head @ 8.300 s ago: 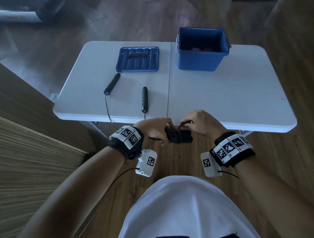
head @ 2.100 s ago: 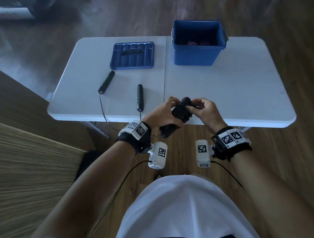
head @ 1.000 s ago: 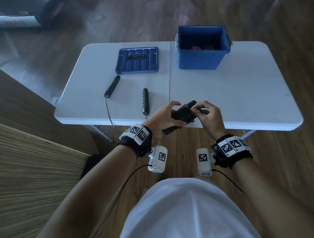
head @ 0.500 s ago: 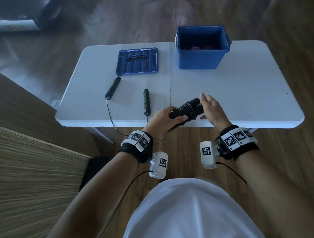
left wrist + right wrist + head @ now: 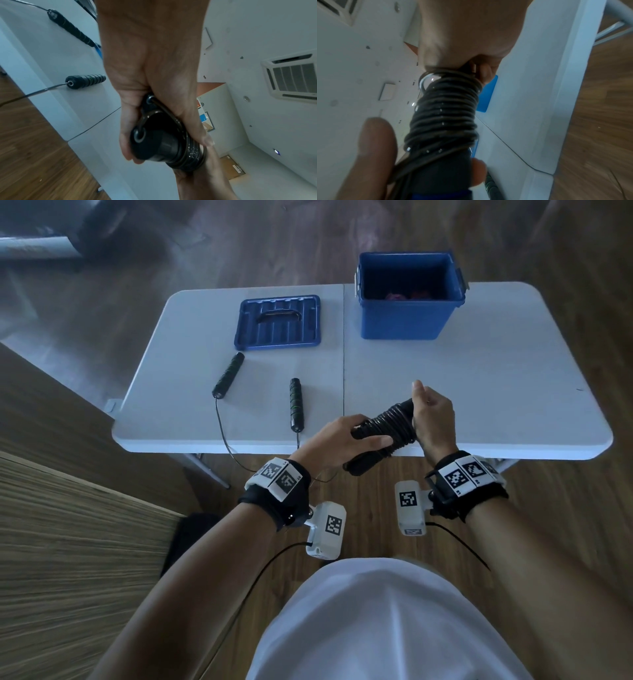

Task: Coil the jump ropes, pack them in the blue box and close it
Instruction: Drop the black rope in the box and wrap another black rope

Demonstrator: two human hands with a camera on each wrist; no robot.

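The coiled jump rope [image 5: 383, 428] is held above the desk's [image 5: 479, 392] near edge, long axis slanting from near-left up to far-right. The left hand [image 5: 337, 441] grips its lower end, the right hand [image 5: 432, 419] its upper. The second rope's handles [image 5: 296, 404] lie on the white desk; the blue box [image 5: 409, 316] stands open at the far edge, over a wood floor [image 5: 342, 241].

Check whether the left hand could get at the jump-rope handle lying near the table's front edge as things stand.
Probably not yet: the path to the near handle looks free, but the left hand grips the coiled jump rope, shared with the right hand.
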